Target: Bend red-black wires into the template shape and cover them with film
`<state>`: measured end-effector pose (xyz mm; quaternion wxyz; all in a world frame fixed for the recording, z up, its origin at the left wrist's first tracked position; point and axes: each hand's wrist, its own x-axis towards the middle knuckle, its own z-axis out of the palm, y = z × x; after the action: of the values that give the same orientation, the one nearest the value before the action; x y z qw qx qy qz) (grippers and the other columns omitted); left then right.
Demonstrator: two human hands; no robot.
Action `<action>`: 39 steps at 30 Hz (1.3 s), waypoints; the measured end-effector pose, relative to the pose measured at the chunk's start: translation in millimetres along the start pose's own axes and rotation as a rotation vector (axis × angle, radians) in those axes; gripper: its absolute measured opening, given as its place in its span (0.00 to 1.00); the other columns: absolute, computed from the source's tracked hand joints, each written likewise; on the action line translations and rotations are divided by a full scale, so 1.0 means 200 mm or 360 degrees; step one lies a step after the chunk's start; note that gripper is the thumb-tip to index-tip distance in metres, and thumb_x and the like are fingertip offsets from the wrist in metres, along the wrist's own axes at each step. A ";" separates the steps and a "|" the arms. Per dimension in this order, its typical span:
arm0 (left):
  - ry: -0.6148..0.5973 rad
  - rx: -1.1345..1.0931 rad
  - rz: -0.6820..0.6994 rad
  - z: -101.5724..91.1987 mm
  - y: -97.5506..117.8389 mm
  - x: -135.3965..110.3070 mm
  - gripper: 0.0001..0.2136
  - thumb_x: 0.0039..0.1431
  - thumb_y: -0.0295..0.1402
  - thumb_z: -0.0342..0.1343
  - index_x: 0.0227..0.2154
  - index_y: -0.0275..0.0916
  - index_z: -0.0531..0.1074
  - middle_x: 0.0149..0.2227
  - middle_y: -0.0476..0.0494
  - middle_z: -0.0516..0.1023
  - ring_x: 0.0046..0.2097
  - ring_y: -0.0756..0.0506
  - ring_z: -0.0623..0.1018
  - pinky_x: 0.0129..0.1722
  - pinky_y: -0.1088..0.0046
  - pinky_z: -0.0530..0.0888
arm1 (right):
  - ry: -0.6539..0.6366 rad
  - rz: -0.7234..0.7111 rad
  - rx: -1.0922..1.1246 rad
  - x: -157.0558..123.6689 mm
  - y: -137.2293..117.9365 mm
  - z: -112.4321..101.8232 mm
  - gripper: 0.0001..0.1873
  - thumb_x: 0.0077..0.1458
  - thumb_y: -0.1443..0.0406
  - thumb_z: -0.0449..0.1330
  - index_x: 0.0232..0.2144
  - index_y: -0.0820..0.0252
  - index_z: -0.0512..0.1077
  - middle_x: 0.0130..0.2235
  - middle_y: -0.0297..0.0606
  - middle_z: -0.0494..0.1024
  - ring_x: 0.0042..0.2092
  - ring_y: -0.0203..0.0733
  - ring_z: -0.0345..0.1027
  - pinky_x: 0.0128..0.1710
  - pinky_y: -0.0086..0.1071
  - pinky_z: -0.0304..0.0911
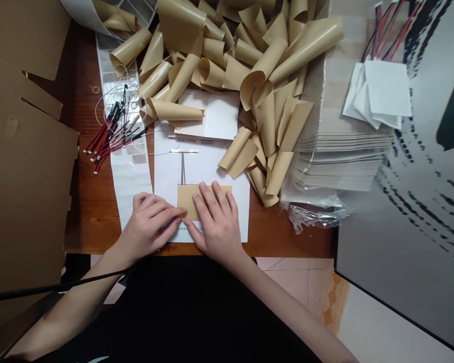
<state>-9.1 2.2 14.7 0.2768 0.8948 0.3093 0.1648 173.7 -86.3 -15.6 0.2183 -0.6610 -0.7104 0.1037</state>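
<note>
Brown wooden worktop [85, 212], seen from above, with flat brown cardboard sheets [22, 151] lying along its left edge and a heap of curled tan paper sheets [212, 50] at the back edge. We note a long white label-backing strip [130, 186] running toward the front edge, and a bundle of thin red and black wires [111, 136] on top of it. Toward the right edge sits a stack of pale paper sheets [344, 146], with a crumpled clear plastic bag [314, 214] at its front corner and white squares with red and black leads [386, 91] beyond it.

Near the front edge, at the middle, a tan paper rectangle [187, 201] lies on a white paper sheet [166, 161]. A thin dark strip [182, 169] runs from it toward the worktop's back edge. The left hand [149, 227] rests at the rectangle's left end, and the right hand [215, 222] lies over its middle. Both sets of fingers [212, 199] are open and flat, gripping nothing, and appear to press the rectangle down. The hands cover its lower edge, so checking that edge calls for clearing them off it.
</note>
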 end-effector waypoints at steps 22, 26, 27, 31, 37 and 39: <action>0.0097 0.0142 0.0149 0.02 -0.04 0.00 0.04 0.63 0.29 0.61 0.40 0.43 0.76 0.33 0.48 0.80 0.35 0.47 0.74 0.42 0.62 0.64 | 0.0009 -0.0024 -0.0042 0.00 0.00 0.01 0.30 0.63 0.60 0.56 0.64 0.69 0.63 0.66 0.54 0.65 0.72 0.60 0.47 0.68 0.56 0.48; 0.0120 0.0167 0.0173 0.03 -0.04 -0.01 0.06 0.64 0.25 0.59 0.41 0.42 0.75 0.33 0.47 0.80 0.35 0.47 0.74 0.42 0.62 0.64 | 0.0032 -0.0012 -0.0071 0.01 -0.01 0.00 0.26 0.64 0.59 0.56 0.61 0.65 0.67 0.65 0.51 0.67 0.70 0.60 0.52 0.66 0.56 0.51; 0.0113 0.0174 0.0171 0.03 -0.04 -0.01 0.06 0.64 0.25 0.59 0.41 0.42 0.75 0.33 0.47 0.80 0.35 0.47 0.74 0.42 0.62 0.64 | 0.0038 -0.0006 -0.0057 0.01 -0.01 0.00 0.25 0.64 0.59 0.56 0.60 0.65 0.68 0.65 0.50 0.67 0.70 0.59 0.52 0.66 0.56 0.52; 0.0085 0.0191 0.0111 0.04 -0.03 -0.01 0.05 0.65 0.27 0.58 0.41 0.43 0.76 0.34 0.47 0.80 0.36 0.47 0.75 0.43 0.62 0.64 | 0.0097 0.0000 0.0096 0.00 0.00 -0.02 0.17 0.64 0.62 0.57 0.52 0.63 0.74 0.62 0.50 0.72 0.69 0.56 0.54 0.67 0.55 0.49; 0.0119 0.0151 0.0086 0.05 -0.03 -0.02 0.03 0.62 0.28 0.60 0.37 0.41 0.76 0.34 0.47 0.79 0.36 0.47 0.75 0.43 0.62 0.64 | 0.0175 -0.0006 0.0319 0.01 -0.02 -0.02 0.08 0.63 0.67 0.58 0.35 0.57 0.78 0.53 0.42 0.80 0.64 0.51 0.64 0.68 0.55 0.46; 0.0129 0.0135 0.0104 0.05 -0.03 -0.02 0.02 0.62 0.28 0.61 0.37 0.41 0.76 0.34 0.47 0.79 0.36 0.47 0.76 0.43 0.62 0.64 | 0.0164 -0.0016 0.0352 0.02 -0.03 -0.02 0.08 0.62 0.67 0.58 0.34 0.56 0.78 0.53 0.42 0.80 0.63 0.51 0.65 0.68 0.56 0.46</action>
<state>-10.3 0.9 2.9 0.2204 0.9079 0.2976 0.1964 168.8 -82.9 -9.0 0.3266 -0.6337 -0.6858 0.1463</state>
